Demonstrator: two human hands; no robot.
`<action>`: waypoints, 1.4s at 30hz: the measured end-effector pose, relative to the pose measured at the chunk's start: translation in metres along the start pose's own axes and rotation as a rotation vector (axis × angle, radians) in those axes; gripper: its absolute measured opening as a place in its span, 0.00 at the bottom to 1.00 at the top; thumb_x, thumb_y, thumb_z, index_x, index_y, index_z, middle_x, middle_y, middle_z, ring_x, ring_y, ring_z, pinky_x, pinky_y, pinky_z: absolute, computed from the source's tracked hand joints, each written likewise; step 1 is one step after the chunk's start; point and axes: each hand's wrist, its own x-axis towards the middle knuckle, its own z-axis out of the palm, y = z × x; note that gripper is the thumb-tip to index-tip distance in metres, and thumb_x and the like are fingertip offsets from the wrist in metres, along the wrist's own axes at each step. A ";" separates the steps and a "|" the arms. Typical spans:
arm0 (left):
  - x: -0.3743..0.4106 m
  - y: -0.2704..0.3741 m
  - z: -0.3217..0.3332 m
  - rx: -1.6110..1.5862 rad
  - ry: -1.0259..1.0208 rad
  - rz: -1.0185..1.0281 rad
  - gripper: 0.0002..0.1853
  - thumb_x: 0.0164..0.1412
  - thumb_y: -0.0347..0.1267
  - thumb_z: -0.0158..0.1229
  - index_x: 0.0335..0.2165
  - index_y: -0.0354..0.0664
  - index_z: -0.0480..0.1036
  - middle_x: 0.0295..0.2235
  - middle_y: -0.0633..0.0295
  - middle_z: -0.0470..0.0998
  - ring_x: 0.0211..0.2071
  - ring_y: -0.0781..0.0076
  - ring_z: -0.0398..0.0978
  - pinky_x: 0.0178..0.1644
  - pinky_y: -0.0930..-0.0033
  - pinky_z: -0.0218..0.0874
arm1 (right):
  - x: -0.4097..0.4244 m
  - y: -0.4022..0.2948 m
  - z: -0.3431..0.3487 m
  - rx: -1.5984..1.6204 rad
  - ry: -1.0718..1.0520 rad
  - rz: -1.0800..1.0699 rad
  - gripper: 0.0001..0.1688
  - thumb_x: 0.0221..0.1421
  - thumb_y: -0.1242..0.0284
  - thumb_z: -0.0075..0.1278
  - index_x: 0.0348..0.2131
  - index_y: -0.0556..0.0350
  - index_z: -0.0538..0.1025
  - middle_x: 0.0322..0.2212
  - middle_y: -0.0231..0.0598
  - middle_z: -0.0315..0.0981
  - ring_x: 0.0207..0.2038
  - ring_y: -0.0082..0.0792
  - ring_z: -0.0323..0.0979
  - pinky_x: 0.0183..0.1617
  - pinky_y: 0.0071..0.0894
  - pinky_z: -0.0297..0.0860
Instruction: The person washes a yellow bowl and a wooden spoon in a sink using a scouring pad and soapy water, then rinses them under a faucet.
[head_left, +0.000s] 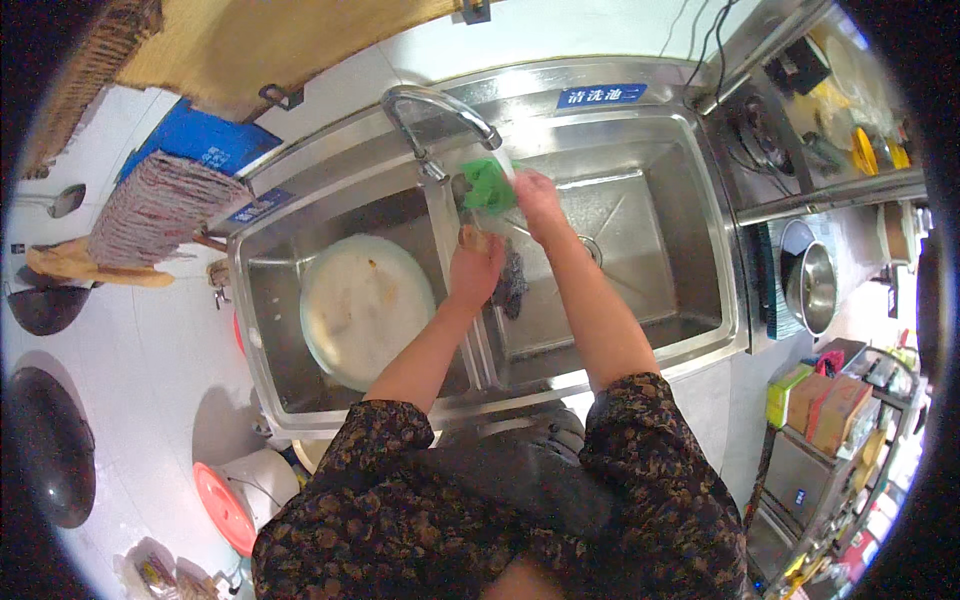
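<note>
Under the faucet, water runs down onto my right hand. That hand grips the edge of a green plastic-looking item, which bears dark marks; its exact kind is unclear. My left hand is closed above the divider between the two sink bowls, around a small tan-brown thing that is too blurred to name. Below the hands, a dark grey scrubber or rag lies by the divider, on the right bowl's side. A large round basin of cloudy whitish liquid sits in the left bowl.
The right sink bowl has a drain partly behind my right forearm. A mop-like bundle of strands and dark woks hang at left. A steel bowl stands right of the sink. A white bucket with a pink lid is lower left.
</note>
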 end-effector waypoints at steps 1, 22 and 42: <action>0.000 0.005 -0.005 -0.152 -0.010 -0.148 0.12 0.61 0.37 0.51 0.33 0.39 0.73 0.32 0.51 0.77 0.37 0.47 0.73 0.41 0.48 0.63 | -0.003 -0.007 -0.014 0.049 -0.071 0.051 0.26 0.52 0.58 0.55 0.40 0.64 0.75 0.32 0.44 0.76 0.35 0.33 0.73 0.40 0.35 0.69; 0.029 0.097 -0.079 -1.303 0.410 -0.963 0.22 0.69 0.40 0.43 0.35 0.27 0.71 0.38 0.49 0.76 0.41 0.63 0.77 0.37 0.66 0.76 | -0.015 0.074 -0.104 -0.400 0.203 0.261 0.26 0.50 0.57 0.57 0.36 0.66 0.77 0.37 0.59 0.75 0.38 0.53 0.74 0.43 0.43 0.69; 0.060 0.074 -0.022 -1.825 0.300 -1.286 0.15 0.64 0.41 0.51 0.40 0.41 0.69 0.41 0.58 0.73 0.43 0.64 0.72 0.48 0.55 0.66 | -0.019 0.017 -0.048 0.720 0.302 0.275 0.22 0.57 0.58 0.53 0.38 0.60 0.74 0.32 0.42 0.76 0.33 0.40 0.75 0.41 0.40 0.72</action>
